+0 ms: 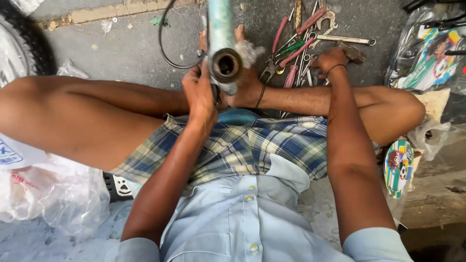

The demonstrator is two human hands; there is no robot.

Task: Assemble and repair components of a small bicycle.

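The person sat cross-legged on the concrete floor with a pale blue-green bicycle frame tube held upright over the lap, its open round end facing the camera. The left hand had its fingers closed around that end. The right hand reached into the pile of pliers and spanners; whether its fingers gripped 1 could not be told. The step looked like tool selection; next, the chosen tool would need bringing to the tube's end
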